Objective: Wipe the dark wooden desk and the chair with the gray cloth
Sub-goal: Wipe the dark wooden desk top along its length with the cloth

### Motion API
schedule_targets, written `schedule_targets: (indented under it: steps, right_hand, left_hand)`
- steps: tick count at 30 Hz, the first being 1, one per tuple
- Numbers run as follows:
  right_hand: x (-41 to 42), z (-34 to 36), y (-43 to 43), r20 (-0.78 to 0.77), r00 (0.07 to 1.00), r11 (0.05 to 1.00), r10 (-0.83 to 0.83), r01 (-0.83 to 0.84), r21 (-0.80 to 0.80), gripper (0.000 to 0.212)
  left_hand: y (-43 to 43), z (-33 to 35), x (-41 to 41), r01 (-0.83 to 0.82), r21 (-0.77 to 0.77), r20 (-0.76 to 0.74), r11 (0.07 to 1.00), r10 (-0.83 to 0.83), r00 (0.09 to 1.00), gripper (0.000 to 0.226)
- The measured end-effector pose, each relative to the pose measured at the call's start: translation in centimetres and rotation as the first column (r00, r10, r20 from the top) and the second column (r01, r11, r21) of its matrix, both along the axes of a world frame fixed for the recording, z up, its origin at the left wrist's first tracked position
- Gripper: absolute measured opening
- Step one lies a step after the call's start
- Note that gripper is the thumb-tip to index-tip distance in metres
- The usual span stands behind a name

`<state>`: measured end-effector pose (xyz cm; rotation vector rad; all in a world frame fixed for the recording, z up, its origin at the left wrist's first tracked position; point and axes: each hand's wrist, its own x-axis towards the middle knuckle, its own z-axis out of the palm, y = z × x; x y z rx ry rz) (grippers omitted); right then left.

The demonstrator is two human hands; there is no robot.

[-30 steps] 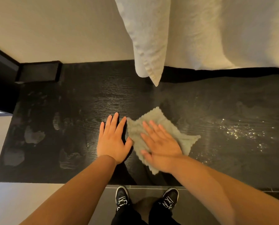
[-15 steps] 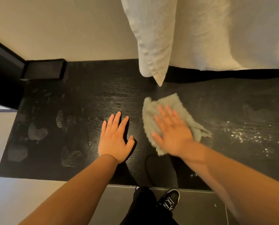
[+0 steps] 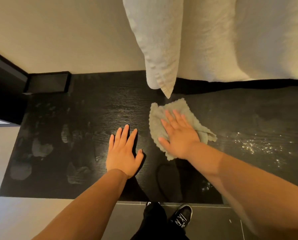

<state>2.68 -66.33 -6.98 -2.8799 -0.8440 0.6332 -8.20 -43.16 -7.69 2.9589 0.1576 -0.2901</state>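
A dark wooden desk surface [image 3: 92,115], seen from above, fills the middle of the view. Far left of the left hand [image 3: 124,153], pale dull smudges [image 3: 41,149] mark the wood and look unwiped. The left hand lies palm down on the surface with its fingers straight and slightly spread, holding nothing; it has stayed planted there over the last second. Just right of it and farther from the person, the right hand [image 3: 179,134] presses flat, fingers straight, on the crumpled gray cloth [image 3: 156,122], which lies spread on the wood under the palm with its edges showing all round. In that second the right hand has pushed the cloth from beside the left hand's thumb away toward the back of the surface, so its far edge now sits just under the hanging corner of white fabric [image 3: 162,75]. This reads as a wiping stroke across the middle of the desk. Well right of the left hand, glittering specks [image 3: 259,144] remain on the wood, so that side probably needs passes too. No chair is in view.
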Motion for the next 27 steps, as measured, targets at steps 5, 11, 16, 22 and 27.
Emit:
schedule_targets:
  steps: [5,11,16,22,27]
  right_hand:
    - [-5.7,-0.6,-2.7,0.033,0.964,0.963,0.263,-0.264,0.046,0.082]
    - [5.0,-0.5,-0.4,0.09,0.996,1.0,0.022,-0.023,0.012,0.084]
    - [3.6,-0.5,2.1,0.084,0.995,0.998,-0.053,0.049,0.047,0.083]
    - [6.1,-0.4,1.1,0.083,0.982,0.98,0.17,-0.177,0.088,0.081]
    - [10.2,-0.4,0.5,0.123,0.965,0.97,-0.234,0.222,0.1,0.083]
  left_hand:
    - [-0.5,0.1,0.0,-0.013,0.042,-0.025,0.999,0.014,1.0,0.075]
    - [0.1,0.7,4.9,-0.038,-0.038,0.119,0.999,0.043,0.992,0.064]
    - [1.2,0.0,10.3,0.07,-0.023,0.024,0.997,-0.07,0.997,0.073]
    - [1.7,-0.7,10.7,0.107,-0.013,0.043,0.994,-0.106,0.993,0.075]
    - [1.0,-0.5,10.9,0.101,0.014,0.028,0.995,-0.101,0.994,0.076]
